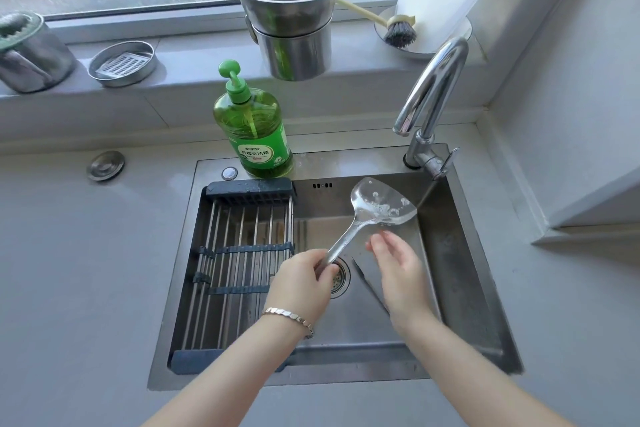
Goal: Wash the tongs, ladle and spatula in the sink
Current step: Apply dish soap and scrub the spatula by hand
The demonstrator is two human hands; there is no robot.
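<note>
The left hand (pixel 304 279) is wrapped tight round the handle end of the spatula (pixel 375 206), over the sink (pixel 460 274). From that grip the metal shaft runs up toward one o'clock to the wet blade, which has suds and droplets on it. The right hand (pixel 398 267) hangs loose with fingers apart at three o'clock of the left, just under the blade, holding nothing.

Below the grip sits the drain strainer (pixel 341 276). At nine o'clock a drying rack (pixel 242 253) spans the basin's left half. The faucet (pixel 433 97) arches at one o'clock, its spout above and right of the blade. At twelve o'clock a green soap bottle (pixel 252 125) stands on the sink rim.

On the sill beyond, two steel pots (pixel 289 21) are stacked, a brush (pixel 398 29) lies to their right, and a shallow steel dish (pixel 121 62) holds a grated insert.
</note>
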